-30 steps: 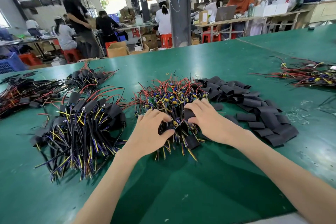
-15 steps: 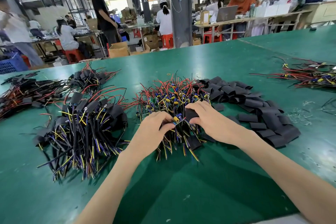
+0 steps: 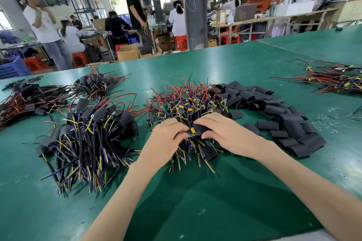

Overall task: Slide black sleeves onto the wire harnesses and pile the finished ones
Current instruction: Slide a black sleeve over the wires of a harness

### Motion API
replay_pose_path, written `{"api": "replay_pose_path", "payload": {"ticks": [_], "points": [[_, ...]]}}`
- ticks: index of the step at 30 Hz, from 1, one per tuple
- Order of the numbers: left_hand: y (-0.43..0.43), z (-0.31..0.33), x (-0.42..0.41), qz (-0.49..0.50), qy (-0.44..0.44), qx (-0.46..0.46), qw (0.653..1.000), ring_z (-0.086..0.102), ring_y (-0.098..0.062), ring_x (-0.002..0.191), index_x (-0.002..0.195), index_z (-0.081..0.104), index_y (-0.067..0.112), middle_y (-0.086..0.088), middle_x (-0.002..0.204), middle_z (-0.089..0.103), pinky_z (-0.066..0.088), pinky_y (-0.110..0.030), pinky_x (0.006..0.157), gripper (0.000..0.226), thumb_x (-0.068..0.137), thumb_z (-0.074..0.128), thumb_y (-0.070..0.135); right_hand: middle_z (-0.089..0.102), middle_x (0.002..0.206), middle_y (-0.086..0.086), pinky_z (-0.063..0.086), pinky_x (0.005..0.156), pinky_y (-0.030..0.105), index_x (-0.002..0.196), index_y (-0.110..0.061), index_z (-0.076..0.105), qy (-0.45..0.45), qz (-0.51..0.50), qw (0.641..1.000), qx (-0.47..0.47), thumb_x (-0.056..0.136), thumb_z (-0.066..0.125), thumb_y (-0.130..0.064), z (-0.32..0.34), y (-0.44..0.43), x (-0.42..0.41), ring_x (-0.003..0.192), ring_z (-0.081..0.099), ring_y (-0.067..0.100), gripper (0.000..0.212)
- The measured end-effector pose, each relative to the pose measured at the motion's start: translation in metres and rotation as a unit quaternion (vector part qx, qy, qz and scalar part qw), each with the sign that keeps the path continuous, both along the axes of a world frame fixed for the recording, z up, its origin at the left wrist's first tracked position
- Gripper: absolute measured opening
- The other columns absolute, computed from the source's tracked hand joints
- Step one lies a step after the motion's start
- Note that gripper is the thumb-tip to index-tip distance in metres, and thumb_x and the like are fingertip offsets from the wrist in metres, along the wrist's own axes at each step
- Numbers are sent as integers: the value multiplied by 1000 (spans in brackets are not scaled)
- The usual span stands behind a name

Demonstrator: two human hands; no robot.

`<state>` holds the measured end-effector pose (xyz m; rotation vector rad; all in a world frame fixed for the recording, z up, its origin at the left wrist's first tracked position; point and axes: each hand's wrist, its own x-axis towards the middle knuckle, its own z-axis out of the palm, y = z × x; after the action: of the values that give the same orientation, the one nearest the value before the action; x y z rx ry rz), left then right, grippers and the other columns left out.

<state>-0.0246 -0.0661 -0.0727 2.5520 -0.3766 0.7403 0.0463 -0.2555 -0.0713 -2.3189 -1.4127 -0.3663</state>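
Fingers (image 3: 207,121) of the right hand (image 3: 227,133) pinch a black sleeve (image 3: 201,129); the left hand (image 3: 166,141) pinches a wire harness (image 3: 193,131) whose yellow end touches the sleeve's left mouth. Both lie left-to-right above the unsleeved heap (image 3: 186,101) on the counter (image 3: 215,201), so the sleeve probably must slide leftward.

A person's 2 slim forearms are bare along all their visible length; the left hand (image 3: 166,141) and right hand (image 3: 229,135) are bare too.

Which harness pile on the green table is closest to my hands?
The middle pile, red-wired, unsleeved: left hand pinches a harness and right hand a black sleeve above it. The sleeved piles lie left, another unsleeved pile far right.
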Motion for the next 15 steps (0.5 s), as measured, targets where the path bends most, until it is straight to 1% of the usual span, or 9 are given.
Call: {"api": "replay_pose_path", "payload": {"ticks": [3,6,8,10,13,15], "points": [[-3,1,-1,4,-2,7,1000,48,-7,77,91,73,7,-1,81,63,36,-17,74,9,84,69,9,55,126,16,26,101,24,128,3,51,-24,8,1000,-11,93,56,-13,1,2,-4,118,47,30,40],[-5,1,-3,10,3,-25,1000,48,0,74,96,69,10,7,78,61,40,-16,75,13,83,70,11,58,120,19,28,97,26,123,8,54,-41,13,999,-24,90,60,-8,2,2,-6,111,52,35,37],[-6,1,-4,13,24,-52,998,50,-4,74,101,61,15,8,75,63,40,-15,75,20,83,70,12,58,120,18,28,97,25,124,6,54,-44,11,999,-22,90,59,-10,2,3,-5,112,51,34,38],[-6,0,-5,10,38,-57,998,49,-5,76,103,55,17,6,74,62,39,-13,74,25,83,69,11,58,120,17,28,97,24,125,4,54,-32,16,999,-17,90,60,-11,1,3,-4,112,50,32,38],[-6,2,-6,4,51,-44,998,48,-1,76,104,53,18,6,72,62,36,-8,71,28,82,69,10,59,118,14,32,95,25,123,3,56,-24,29,999,-16,88,62,-10,-1,3,-4,108,52,31,37],[-4,4,-6,-6,73,-41,996,49,3,68,106,52,19,7,69,60,36,-7,67,32,81,70,9,59,118,13,34,94,27,122,2,57,-26,38,999,-22,88,63,-8,-3,3,-4,107,52,32,36]]}}
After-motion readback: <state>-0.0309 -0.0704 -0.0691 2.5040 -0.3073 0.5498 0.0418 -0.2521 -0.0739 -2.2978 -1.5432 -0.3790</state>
